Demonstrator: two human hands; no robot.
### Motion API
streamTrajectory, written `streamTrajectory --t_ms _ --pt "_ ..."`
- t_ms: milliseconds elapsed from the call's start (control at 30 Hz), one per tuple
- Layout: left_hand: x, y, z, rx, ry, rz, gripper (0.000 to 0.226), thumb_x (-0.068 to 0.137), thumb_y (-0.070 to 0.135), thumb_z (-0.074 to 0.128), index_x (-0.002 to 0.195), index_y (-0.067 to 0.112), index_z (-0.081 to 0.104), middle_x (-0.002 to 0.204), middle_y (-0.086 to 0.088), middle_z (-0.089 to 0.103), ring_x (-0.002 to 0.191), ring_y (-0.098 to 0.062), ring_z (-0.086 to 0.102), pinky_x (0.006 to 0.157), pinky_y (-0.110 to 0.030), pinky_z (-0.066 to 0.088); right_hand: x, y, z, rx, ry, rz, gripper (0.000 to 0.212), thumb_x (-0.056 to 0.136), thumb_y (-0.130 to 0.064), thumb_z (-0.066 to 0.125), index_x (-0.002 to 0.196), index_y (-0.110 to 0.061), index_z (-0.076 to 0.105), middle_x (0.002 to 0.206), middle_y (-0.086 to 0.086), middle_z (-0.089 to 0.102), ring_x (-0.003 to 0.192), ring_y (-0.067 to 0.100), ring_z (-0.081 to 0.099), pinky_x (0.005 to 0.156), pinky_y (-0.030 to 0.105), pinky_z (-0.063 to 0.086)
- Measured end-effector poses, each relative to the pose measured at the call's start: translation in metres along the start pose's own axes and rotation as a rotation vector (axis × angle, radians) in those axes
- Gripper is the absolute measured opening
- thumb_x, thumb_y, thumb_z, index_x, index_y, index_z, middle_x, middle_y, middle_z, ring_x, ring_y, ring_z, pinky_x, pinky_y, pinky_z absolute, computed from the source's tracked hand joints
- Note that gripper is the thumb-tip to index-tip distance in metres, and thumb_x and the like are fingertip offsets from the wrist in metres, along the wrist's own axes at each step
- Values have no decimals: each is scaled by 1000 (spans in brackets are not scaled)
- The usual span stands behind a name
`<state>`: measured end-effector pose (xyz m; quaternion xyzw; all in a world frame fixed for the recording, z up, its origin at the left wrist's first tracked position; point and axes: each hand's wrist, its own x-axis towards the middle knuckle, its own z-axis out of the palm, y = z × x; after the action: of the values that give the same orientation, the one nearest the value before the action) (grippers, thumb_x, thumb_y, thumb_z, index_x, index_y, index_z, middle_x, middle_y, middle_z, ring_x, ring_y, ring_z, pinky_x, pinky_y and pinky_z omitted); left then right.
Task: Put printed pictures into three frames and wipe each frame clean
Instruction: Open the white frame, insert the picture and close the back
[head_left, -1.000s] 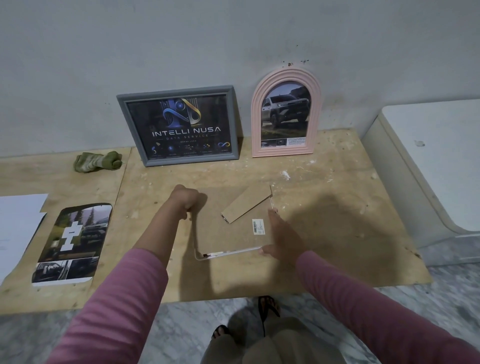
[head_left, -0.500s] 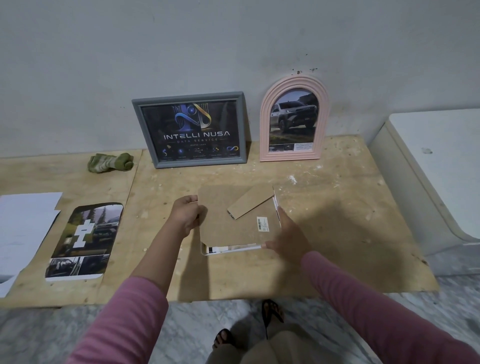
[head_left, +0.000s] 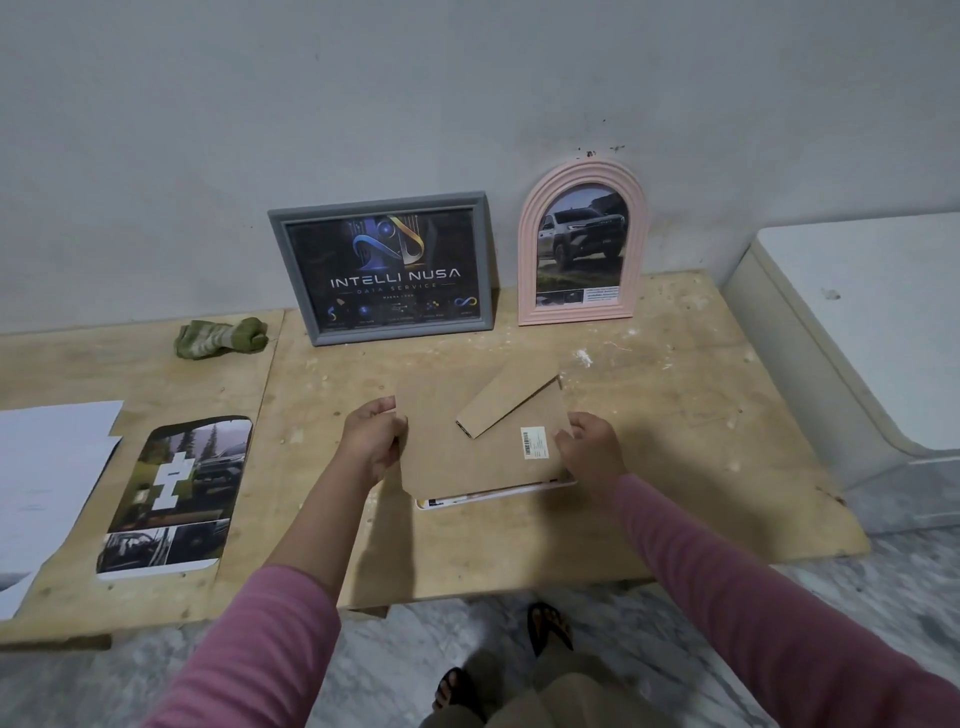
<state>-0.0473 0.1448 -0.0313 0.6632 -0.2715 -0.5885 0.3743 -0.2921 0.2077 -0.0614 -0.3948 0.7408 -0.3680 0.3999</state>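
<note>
Both hands grip a brown frame backing board (head_left: 467, 457) by its side edges, holding it face-down over the plywood surface (head_left: 675, 441). The left hand (head_left: 375, 439) pinches the board's left edge, and the right hand (head_left: 589, 449) clasps the right edge beside a small barcode sticker (head_left: 533, 442). A folded cardboard easel stand (head_left: 506, 402) juts from the board's back. Under the board's near edge a white strip shows — a frame rim or a print, I cannot tell which.

Behind the board, leaning on the wall, stands a grey rectangular frame (head_left: 382, 267) holding a dark "INTELLI NUSA" print, and to the right of that an arched pink frame (head_left: 582, 241) with a picture of a pickup truck. Left of the board lies a loose printed picture (head_left: 176, 493) with rounded corners, flat on the surface, and beyond it a sheet of white paper (head_left: 47, 478). A crumpled green cloth (head_left: 221, 338) sits behind the printed picture, near the grey frame.
</note>
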Motion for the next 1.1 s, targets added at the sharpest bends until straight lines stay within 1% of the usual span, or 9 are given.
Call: streamTrajectory --t_ms 67,167,267,400,600,700,800,933,1100 --pt "-3 -2 5 34 4 21 32 87 -12 46 95 14 62 72 -4 62 51 -11 55 50 -20 46 -3 -1 -2 20 37 0 15 83 2 55 93 0 67 88 11 69 78 23 64 56 11 47" --pt "-8 -7 18 124 -12 65 29 90 -6 53 82 20 59 63 -5 53 37 -6 46 48 -18 40 -7 0 -12 10 112 4 15 80 0 57 91 -3 68 88 9 69 80 23 63 65 22 46" --pt "-6 -13 36 245 -94 93 32 88 -9 52 76 19 62 64 -3 49 51 -17 49 58 -24 43 -11 6 -32 -43 177 -6 18 77 0 55 89 -6 68 85 4 63 79 19 58 68 24 42" --pt "-13 -19 72 500 -170 183 24 74 -1 55 58 14 46 56 -6 44 61 -21 46 61 -33 43 -21 16 -65 29 272 41 19 81 -4 53 93 -7 67 85 5 64 78 19 59 61 24 43" --pt "-30 -39 136 683 -228 268 26 73 13 63 59 14 40 60 -6 45 58 -21 46 56 -27 40 -20 42 -114 36 399 89 16 84 -6 54 96 -5 65 88 11 64 78 26 61 56 23 44" --pt "-34 -51 164 745 -239 271 33 75 17 65 60 13 37 59 -4 41 52 -21 43 50 -23 36 -11 58 -137 -47 411 119 23 85 -3 53 105 -2 64 103 17 64 95 34 61 76 33 51" --pt "-37 -65 195 797 -255 285 35 77 23 67 61 14 38 63 -2 39 53 -18 41 51 -22 33 0 70 -165 -145 415 153 35 87 -4 56 122 0 57 121 17 59 110 32 56 91 32 45" --pt "-45 -73 226 873 -262 315 26 72 29 66 66 12 47 82 -12 53 69 -28 56 59 -25 40 15 84 -190 -168 397 180 25 86 -2 58 110 3 61 113 17 62 95 24 55 76 23 39" --pt "-49 -82 247 900 -259 328 22 68 31 64 68 16 48 92 -17 58 81 -33 62 61 -25 38 38 100 -209 -182 328 177 27 85 0 60 112 0 61 114 16 62 105 29 57 80 22 39"
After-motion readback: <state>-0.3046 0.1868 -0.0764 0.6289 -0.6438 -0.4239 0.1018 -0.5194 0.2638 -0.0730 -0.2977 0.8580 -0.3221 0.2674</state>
